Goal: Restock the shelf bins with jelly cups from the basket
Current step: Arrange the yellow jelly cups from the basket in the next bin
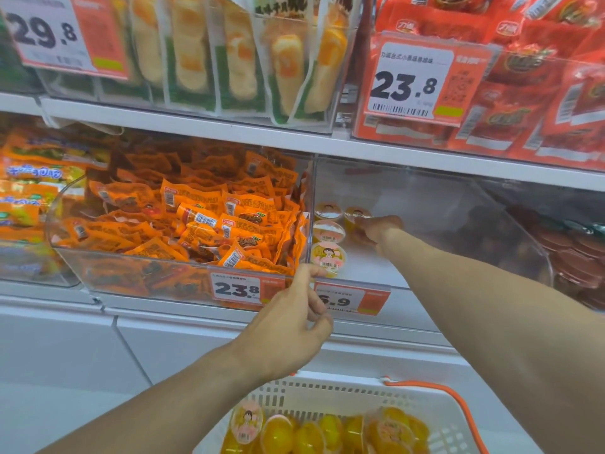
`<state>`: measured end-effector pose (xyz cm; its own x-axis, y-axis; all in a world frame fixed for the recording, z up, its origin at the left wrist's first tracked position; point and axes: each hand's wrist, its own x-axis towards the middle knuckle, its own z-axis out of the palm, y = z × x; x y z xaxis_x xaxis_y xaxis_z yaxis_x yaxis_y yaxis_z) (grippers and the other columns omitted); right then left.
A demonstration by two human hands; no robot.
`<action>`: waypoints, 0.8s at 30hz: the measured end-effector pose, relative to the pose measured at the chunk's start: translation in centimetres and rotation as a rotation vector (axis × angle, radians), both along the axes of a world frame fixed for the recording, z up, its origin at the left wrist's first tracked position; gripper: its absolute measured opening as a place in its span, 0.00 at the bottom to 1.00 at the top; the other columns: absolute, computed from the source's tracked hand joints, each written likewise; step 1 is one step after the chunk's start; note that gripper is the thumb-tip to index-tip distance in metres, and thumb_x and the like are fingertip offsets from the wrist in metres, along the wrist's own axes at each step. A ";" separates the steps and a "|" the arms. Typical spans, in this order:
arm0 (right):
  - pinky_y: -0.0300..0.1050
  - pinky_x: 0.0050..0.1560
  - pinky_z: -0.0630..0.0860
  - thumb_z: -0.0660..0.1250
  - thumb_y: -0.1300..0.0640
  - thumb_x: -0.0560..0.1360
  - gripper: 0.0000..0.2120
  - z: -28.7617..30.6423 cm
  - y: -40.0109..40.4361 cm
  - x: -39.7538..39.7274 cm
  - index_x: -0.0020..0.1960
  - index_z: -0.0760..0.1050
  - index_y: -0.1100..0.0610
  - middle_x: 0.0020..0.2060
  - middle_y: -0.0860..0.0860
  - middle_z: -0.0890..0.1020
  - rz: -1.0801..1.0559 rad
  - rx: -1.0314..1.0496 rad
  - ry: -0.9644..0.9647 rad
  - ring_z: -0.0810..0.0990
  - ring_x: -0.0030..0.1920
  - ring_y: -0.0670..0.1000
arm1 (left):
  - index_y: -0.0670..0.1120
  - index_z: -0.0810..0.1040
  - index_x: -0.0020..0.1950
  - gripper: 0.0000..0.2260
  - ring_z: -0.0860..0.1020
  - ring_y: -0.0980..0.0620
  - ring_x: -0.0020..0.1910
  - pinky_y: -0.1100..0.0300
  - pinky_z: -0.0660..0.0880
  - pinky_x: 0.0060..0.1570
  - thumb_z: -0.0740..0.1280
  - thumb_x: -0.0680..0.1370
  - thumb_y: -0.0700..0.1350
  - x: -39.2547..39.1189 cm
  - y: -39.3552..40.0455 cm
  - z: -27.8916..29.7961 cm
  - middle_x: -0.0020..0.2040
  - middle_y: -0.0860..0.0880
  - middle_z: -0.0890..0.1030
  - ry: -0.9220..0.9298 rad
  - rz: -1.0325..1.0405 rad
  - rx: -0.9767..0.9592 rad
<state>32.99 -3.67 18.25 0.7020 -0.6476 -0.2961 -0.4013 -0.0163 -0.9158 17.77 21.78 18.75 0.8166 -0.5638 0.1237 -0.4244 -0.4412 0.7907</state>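
1. Right hand (376, 229) reaches deep into the clear plastic shelf bin (425, 204); fingers curled round a yellow jelly cup (357, 215).
2. Three more cups stand in a row at the bin's left wall.
3. Left hand (288, 326) pinches the bin's front lip.
4. White slotted basket (327, 393) below holds further cups.

Both forearms were bare, with no sleeve reaching the wrist behind the fingers. The left hand (288, 326) and right hand (376, 229) wore no gloves, rings, watch or bands.
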 end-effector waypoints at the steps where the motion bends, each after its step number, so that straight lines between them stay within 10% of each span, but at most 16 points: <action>1: 0.49 0.50 0.84 0.78 0.51 0.70 0.22 0.2 0.0 -0.2 0.53 0.74 0.64 0.44 0.56 0.85 -0.002 -0.020 0.016 0.86 0.40 0.54 | 0.61 0.57 0.70 0.24 0.76 0.63 0.49 0.58 0.77 0.47 0.66 0.80 0.49 0.0 0.0 0.0 0.49 0.59 0.77 -0.008 0.001 0.008; 7: 0.45 0.39 0.77 0.68 0.58 0.73 0.06 5.0 0.1 -4.1 0.41 0.80 0.60 0.41 0.58 0.85 0.149 -0.436 0.047 0.78 0.36 0.55 | 0.62 0.60 0.68 0.25 0.79 0.56 0.37 0.55 0.77 0.38 0.65 0.79 0.41 -0.4 0.0 0.8 0.40 0.56 0.79 -0.116 0.048 -0.050; 16: 0.41 0.33 0.74 0.68 0.60 0.75 0.03 3.6 7.7 -21.5 0.43 0.78 0.56 0.29 0.50 0.79 0.183 -0.761 -0.816 0.77 0.29 0.51 | 0.49 0.76 0.45 0.03 0.80 0.50 0.35 0.51 0.77 0.37 0.64 0.78 0.44 -2.3 -2.0 -2.1 0.35 0.50 0.81 -0.074 -0.064 0.272; 20: 0.45 0.33 0.74 0.68 0.58 0.74 0.01 -6.6 8.2 -26.7 0.44 0.78 0.55 0.28 0.46 0.76 0.303 -0.812 -0.599 0.75 0.29 0.49 | 0.50 0.73 0.44 0.04 0.80 0.43 0.48 0.53 0.75 0.43 0.63 0.78 0.47 -3.9 -3.3 -7.0 0.45 0.46 0.82 -0.021 -0.072 0.550; 24: 0.47 0.42 0.77 0.66 0.54 0.75 0.06 -15.2 6.2 -30.9 0.52 0.78 0.51 0.38 0.46 0.82 0.591 -0.703 0.010 0.80 0.40 0.50 | 0.44 0.75 0.62 0.15 0.78 0.43 0.59 0.54 0.75 0.55 0.65 0.78 0.49 -6.0 -3.0 -15.0 0.61 0.43 0.79 0.213 -0.095 0.858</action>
